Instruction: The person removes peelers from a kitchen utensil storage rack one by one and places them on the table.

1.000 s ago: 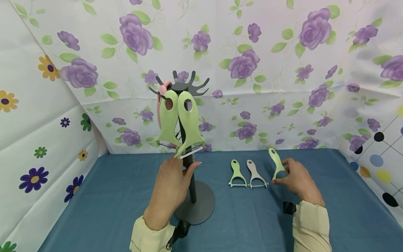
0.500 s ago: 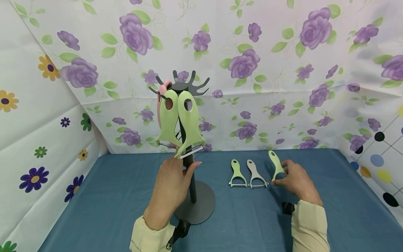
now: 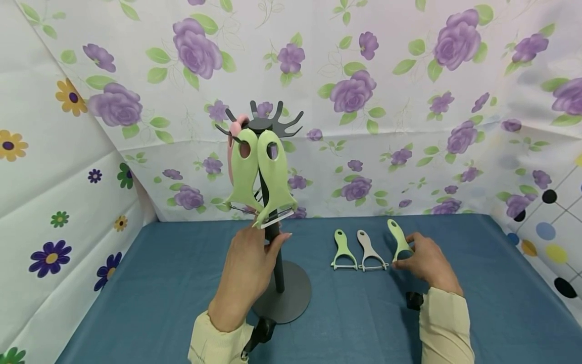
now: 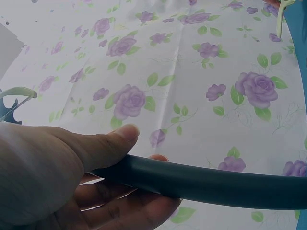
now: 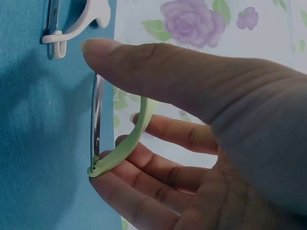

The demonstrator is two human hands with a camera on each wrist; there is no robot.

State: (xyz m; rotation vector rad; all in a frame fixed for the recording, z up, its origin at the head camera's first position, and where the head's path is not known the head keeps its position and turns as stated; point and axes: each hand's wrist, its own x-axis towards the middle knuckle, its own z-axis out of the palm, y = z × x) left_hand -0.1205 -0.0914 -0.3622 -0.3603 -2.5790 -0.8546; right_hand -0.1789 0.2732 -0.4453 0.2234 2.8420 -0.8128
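My left hand grips the dark pole of an upright stand, with thumb and fingers around the pole in the left wrist view. Two green peelers and a pink peeler hang from the stand's hooks above that hand. On the right, my right hand pinches another green peeler by its blade end, the handle tilted up and away. The right wrist view has this peeler's curved frame between thumb and fingers; the thumb hides part of it.
A green peeler and a pale pinkish peeler lie side by side on the blue cloth, between stand and right hand. Bare hooks fan out at the stand's top right. A flowered sheet rises behind.
My right hand has shifted slightly left, and the peeler's handle end has dipped a little. The left hand keeps its grip on the pole.
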